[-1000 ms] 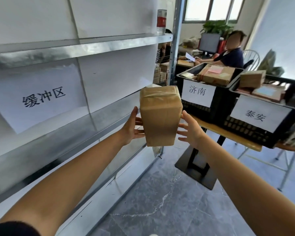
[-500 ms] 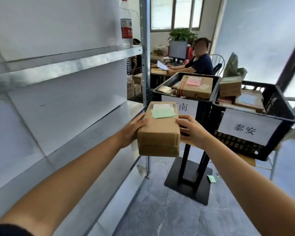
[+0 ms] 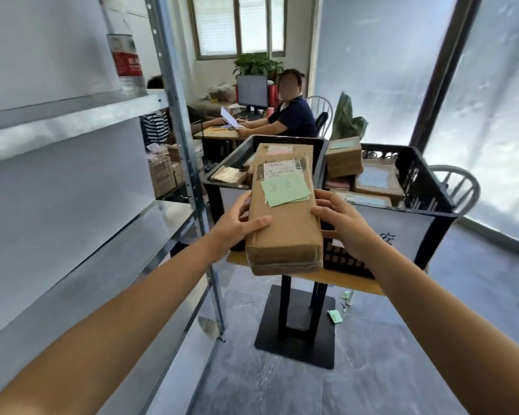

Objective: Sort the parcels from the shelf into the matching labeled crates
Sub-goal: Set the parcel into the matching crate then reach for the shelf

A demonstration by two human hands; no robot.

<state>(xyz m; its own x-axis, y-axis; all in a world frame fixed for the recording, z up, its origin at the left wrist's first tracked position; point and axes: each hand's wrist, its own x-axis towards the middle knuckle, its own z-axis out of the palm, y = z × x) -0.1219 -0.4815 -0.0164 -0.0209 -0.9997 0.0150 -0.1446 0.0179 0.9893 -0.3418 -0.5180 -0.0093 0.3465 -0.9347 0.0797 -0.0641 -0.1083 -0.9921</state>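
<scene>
above grey floor (image 3: pixel 378 372) beside the shelf (image 3: pixel 72 121), your parcel (image 3: pixel 285 232) has tipped from on-end to flat and come nearer the right crate (image 3: pixel 426 187) — green note (image 3: pixel 286 191) up, so you can match it now — long axis pointing away from you, left hand (image 3: pixel 234 227) and right hand (image 3: pixel 343 227) each gripping a long side.

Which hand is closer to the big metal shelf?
Left. The left hand grips the parcel on the side toward the shelf; the right hand grips the opposite side, farther away.
</scene>
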